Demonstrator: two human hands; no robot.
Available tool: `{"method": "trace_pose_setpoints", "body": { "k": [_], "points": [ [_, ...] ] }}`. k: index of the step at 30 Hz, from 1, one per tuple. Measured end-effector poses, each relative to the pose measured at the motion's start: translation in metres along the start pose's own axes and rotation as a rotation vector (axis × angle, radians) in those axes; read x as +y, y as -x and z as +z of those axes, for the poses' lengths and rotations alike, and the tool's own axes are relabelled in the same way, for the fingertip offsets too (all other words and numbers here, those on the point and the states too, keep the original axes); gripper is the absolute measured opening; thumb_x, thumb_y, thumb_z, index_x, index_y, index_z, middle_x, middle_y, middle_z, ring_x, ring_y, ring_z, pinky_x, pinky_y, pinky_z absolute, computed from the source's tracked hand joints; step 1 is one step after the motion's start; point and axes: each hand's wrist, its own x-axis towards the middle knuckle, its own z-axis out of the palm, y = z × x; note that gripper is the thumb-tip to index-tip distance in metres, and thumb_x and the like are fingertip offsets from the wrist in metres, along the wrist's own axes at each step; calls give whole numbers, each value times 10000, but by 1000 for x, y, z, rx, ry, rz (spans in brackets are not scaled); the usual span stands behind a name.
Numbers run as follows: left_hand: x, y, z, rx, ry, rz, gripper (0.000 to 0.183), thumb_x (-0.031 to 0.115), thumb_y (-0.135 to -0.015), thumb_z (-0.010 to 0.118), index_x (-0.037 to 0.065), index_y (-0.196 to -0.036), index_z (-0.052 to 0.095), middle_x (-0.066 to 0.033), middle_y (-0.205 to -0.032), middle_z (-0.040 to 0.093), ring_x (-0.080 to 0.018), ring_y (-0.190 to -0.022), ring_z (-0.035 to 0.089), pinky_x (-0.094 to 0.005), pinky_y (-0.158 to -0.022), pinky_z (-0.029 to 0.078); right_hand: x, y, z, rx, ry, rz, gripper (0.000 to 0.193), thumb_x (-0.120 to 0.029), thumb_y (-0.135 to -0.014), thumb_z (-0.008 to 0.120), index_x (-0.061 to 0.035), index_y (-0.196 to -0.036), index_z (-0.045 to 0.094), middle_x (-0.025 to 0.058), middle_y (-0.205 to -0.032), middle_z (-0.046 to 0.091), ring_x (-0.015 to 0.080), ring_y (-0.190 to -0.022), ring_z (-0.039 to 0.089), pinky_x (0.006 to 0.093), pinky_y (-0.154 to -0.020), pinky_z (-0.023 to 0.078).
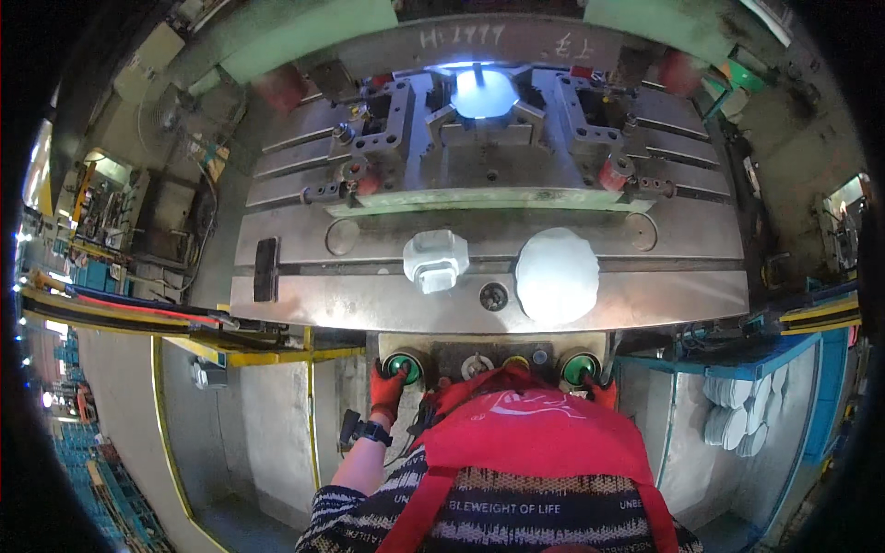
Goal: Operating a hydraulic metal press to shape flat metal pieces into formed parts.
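Note:
My left hand (386, 391), in a red glove, rests at a round green push button (402, 370) on the front of the press. Its visible fingers are apart and it holds nothing. On the other side my right hand (604, 394), also red-gloved, touches a second green push button (579, 370). The red apron hides much of that hand; the fingers that show are spread. Beyond them, on the steel press bed (369, 300), lie a pale formed metal part (436, 261) and a stack of flat round metal blanks (557, 276). A brightly lit blank (485, 94) sits on the die (489, 152).
A dark bar (265, 269) lies at the bed's left end. Right of me, a blue-edged bin (687, 442) holds several round blanks (737, 410). At left stands a yellow-edged metal bin (267, 433) with one formed part (208, 374) in it. Yellow rails (277, 357) flank the press.

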Motion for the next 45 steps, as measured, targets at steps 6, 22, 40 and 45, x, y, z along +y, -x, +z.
{"method": "trace_pose_setpoints", "body": {
  "k": [6, 22, 40, 45],
  "points": [
    [1, -4, 0, 24, -108, -2, 747, 92, -702, 719, -25, -1336, 342, -175, -1281, 476, -247, -1144, 501, -333, -961, 405, 12, -7, 1, 38, -46, 5, 522, -230, -630, 848, -29, -999, 539, 88, -782, 632, 149, -646, 617, 285, -516, 471],
    [18, -13, -12, -100, -366, 21, 695, 262, -693, 751, -2, -1263, 454, -172, -1129, 598, -262, -1019, 587, -349, -866, 467, -4, -2, 1, -26, -147, 30, 463, -169, -673, 804, -12, -1047, 579, 65, -907, 650, 165, -760, 619, 299, -664, 498],
    [435, -111, 204, 10, -660, 1456, 424, 190, -750, 663, 131, -1160, 573, -135, -1137, 581, -323, -1099, 524, -403, -951, 399, 40, -20, -11, -8, -113, 126, 546, -112, -659, 792, -17, -1133, 539, 99, -921, 650, 193, -801, 631, 331, -672, 509],
    [484, -141, 265, -85, -1113, 1093, 485, 289, -709, 624, 126, -1161, 563, -132, -1194, 566, -324, -1126, 515, -445, -979, 360, 7, 5, -3, 7, -229, 107, 605, -126, -652, 805, -16, -1162, 499, 85, -882, 645, 167, -662, 619, 283, -537, 496]
  ]
}}
